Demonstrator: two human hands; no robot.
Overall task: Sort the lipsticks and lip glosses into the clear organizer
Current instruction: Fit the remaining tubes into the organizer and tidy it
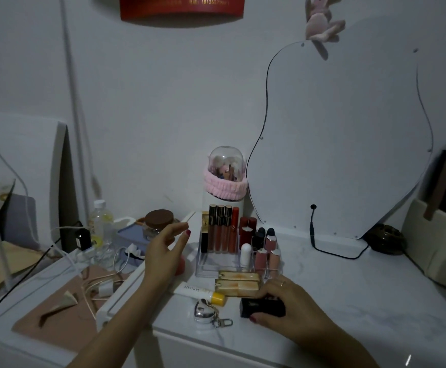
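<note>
The clear organizer (217, 265) stands upright on the counter (349, 301), just right of the raised, loosely open left hand (164, 251) and just beyond the right hand (285, 304). Its back row holds a black-and-gold lipstick (204, 232) and four tall lip glosses (223, 229) standing upright; to their right stand a dark red lipstick (247, 229) and several short pink ones (265, 252). Two amber lip gloss tubes (239, 283) lie flat side by side between organizer and right hand. A black lipstick (263, 307) lies flat under the right hand's fingers.
</note>
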